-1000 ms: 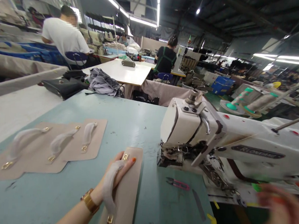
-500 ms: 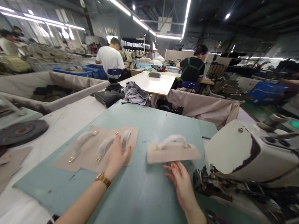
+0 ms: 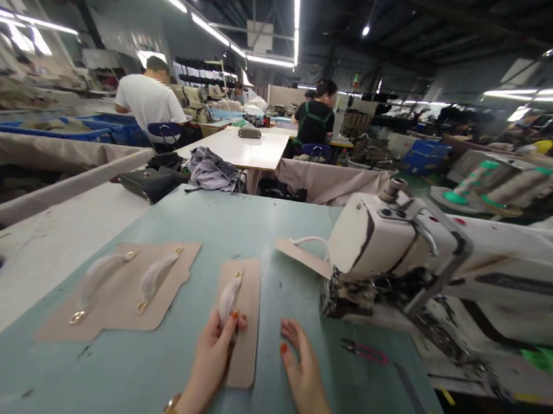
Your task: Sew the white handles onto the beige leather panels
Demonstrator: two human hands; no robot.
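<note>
My left hand (image 3: 210,355) is closed on a pale wrapped handle (image 3: 228,297) with gold-coloured fittings. That handle is fixed to a narrow beige panel (image 3: 248,329) lying lengthwise on the pale green tabletop (image 3: 147,379). To its right, my right hand (image 3: 303,375) hovers over the surface, fingers apart, holding nothing. Further left lie overlapping beige panels (image 3: 118,310), bearing two more wrapped handles (image 3: 99,281). Another beige panel with a handle (image 3: 298,254) rests at an angle against or beside the sewing machine head (image 3: 349,232); the machine hides part of it.
Pink-handled thread snips (image 3: 366,352) and a thin grey strip (image 3: 410,390) lie right of my hands, below the machine. A black bag (image 3: 150,182) and crumpled grey fabric (image 3: 213,170) sit at the far edge. Two people (image 3: 150,101) work at tables ahead.
My left hand has drawn the narrow panel away from the others, toward me. My right hand has let go of its panel, which now lies by the machine. The view has turned right.
</note>
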